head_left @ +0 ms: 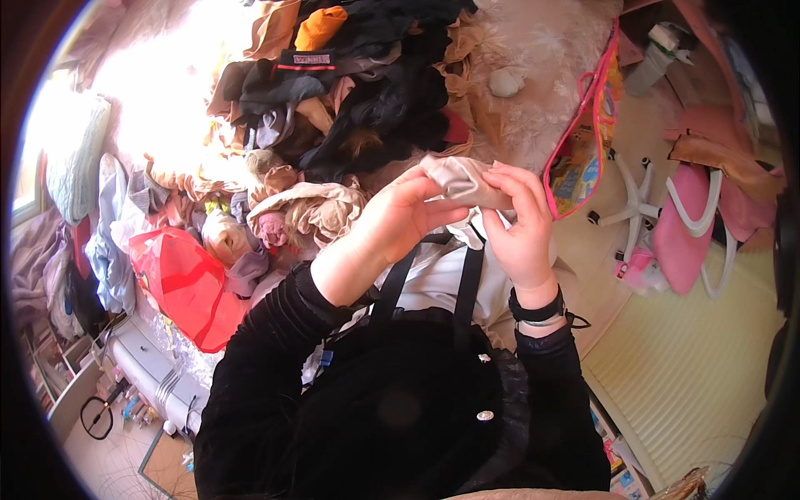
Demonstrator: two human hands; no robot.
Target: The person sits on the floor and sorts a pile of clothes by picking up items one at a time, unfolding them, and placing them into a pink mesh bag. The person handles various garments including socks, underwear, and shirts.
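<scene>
A small beige piece of thin, silky fabric (468, 182), folded into a flat bundle, is held up in front of my chest between both hands. My left hand (392, 215) grips its left end, with some fingers beneath it. At the right end, my right hand (523, 227) pinches it between the thumb and curved fingers. What garment it is, I cannot tell. Just left of my left hand lie crumpled beige garments (321, 208). Beyond the hands is a heap of black clothing (367, 125).
A red translucent bag (187, 287) lies at the left among loose clothes. An orange bundle (321, 29) tops the far heap. To the right are a pink-edged patterned bag (583, 142), a white wheeled chair base (636, 204) and a pink chair (683, 225).
</scene>
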